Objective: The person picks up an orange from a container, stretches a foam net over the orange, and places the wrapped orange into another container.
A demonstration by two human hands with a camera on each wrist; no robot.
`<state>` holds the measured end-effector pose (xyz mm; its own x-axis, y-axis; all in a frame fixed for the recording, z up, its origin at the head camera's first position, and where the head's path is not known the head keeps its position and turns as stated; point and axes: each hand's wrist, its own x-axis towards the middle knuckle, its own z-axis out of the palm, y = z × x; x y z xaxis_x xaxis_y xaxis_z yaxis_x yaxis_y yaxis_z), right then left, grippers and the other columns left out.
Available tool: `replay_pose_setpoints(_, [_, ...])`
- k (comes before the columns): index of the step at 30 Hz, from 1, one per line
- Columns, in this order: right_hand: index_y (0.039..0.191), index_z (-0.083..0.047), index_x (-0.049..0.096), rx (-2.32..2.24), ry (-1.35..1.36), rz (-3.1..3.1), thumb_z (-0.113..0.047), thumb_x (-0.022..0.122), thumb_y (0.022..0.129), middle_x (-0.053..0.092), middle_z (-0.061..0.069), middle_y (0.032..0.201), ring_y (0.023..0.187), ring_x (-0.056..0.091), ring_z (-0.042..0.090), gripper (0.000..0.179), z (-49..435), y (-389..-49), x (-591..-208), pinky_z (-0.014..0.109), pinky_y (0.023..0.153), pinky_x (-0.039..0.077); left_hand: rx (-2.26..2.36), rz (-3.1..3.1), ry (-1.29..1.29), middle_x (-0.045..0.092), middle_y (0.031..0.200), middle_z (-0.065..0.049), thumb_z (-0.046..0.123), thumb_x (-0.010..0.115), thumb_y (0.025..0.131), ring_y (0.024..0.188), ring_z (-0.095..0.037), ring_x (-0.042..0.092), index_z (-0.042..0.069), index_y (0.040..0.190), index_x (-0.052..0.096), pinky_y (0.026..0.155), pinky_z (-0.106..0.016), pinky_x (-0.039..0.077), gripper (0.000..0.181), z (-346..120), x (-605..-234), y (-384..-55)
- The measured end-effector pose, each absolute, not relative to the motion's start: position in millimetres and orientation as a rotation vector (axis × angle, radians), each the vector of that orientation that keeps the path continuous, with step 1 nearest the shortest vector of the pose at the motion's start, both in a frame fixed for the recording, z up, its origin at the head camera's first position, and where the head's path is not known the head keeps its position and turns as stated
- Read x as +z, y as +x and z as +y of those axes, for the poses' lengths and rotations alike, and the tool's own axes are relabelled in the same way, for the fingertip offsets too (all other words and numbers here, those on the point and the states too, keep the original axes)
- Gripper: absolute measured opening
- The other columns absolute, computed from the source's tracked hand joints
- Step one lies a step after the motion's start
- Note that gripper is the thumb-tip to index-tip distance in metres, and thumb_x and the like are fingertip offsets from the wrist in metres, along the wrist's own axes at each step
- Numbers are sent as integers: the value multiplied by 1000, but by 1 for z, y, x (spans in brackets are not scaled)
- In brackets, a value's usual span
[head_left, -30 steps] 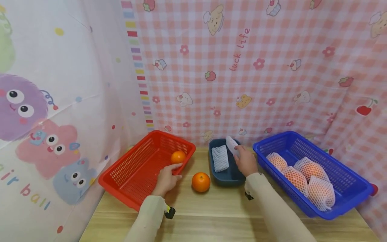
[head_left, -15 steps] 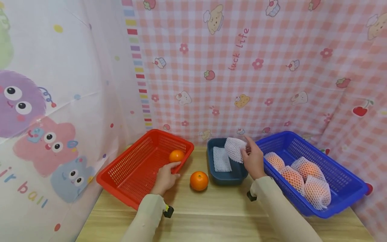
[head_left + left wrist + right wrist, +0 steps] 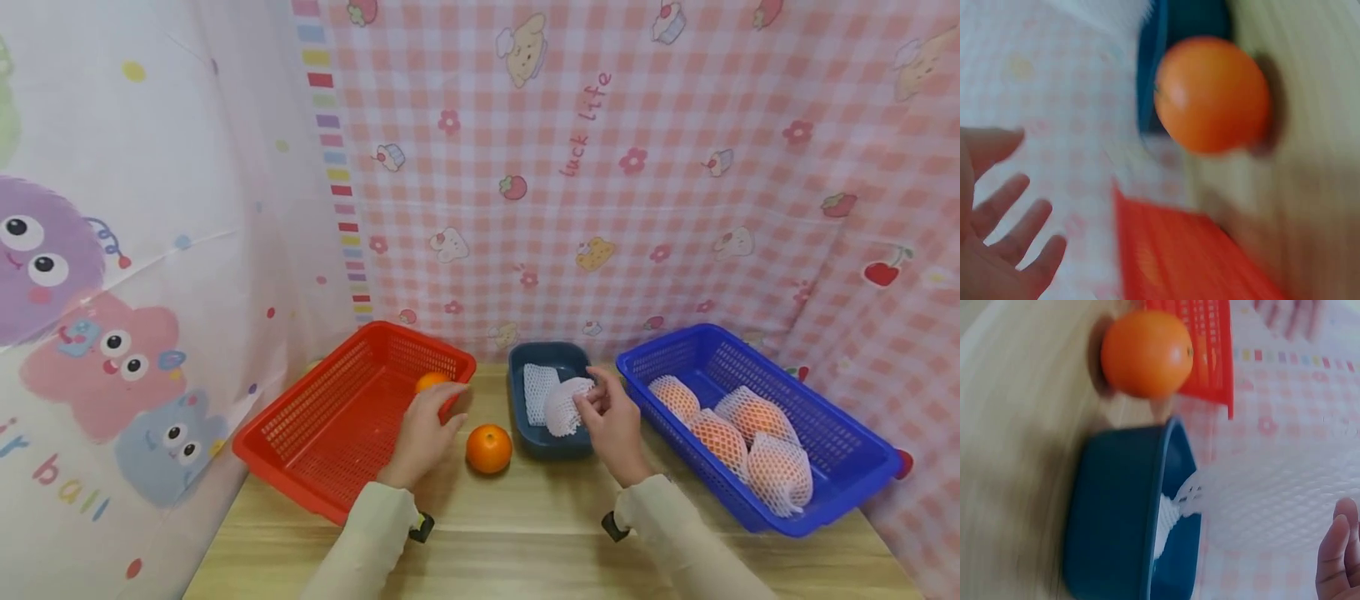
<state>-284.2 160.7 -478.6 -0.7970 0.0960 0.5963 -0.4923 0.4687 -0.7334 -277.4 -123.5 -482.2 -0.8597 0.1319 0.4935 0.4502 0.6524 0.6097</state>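
Note:
My right hand (image 3: 615, 425) pinches a white foam net sleeve (image 3: 564, 407) above the dark teal bin (image 3: 558, 446). In the right wrist view the foam net sleeve (image 3: 1272, 500) spreads out from the fingertips. Another foam net (image 3: 537, 392) lies inside the bin. My left hand (image 3: 423, 429) hovers by the right edge of the red basket (image 3: 315, 492), its fingers extended and holding nothing; the left wrist view shows this hand (image 3: 1010, 231) with spread fingers. Between the hands an orange (image 3: 489, 449) sits on the table. A second orange (image 3: 430, 381) in the red basket is partly hidden behind the left hand.
A blue basket (image 3: 840, 508) on the right holds several net-wrapped oranges (image 3: 780, 471). Baskets and bin stand on a wooden table (image 3: 525, 550). A pink checked curtain (image 3: 525, 208) hangs close behind them, with a white printed curtain (image 3: 217, 208) at the left.
The right hand has lifted the foam net sleeve from the bin's right side and moved it left and nearer. The left hand has risen off the red basket's edge and shifted right.

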Motion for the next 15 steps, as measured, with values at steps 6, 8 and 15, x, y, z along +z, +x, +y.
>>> replay_pose_setpoints(6, [124,-2,57,1440,396,-2097,3,72,85,60,6,76,54,54,12,43,135,-275,-477,23,49,48,-1518,-2483,-659,60,126,-12,19,73,88,106,-30,59,12,135,56,89,-42,51,50,-70,-457,-267])
replay_pose_setpoints(8, [126,-1,56,1463,427,-2095,3,71,86,61,7,77,57,57,15,43,126,-273,-476,24,52,50,-1624,-2507,-665,59,126,-12,23,72,89,105,-30,60,12,139,52,85,-39,53,54,-57,-454,-265])
replay_pose_setpoints(15, [130,4,50,1745,460,-2092,2,65,91,62,18,83,72,60,19,42,109,-264,-461,24,67,50,-1750,-2413,-649,59,127,-11,9,73,87,99,-24,64,10,139,51,81,-33,55,56,-42,-452,-263])
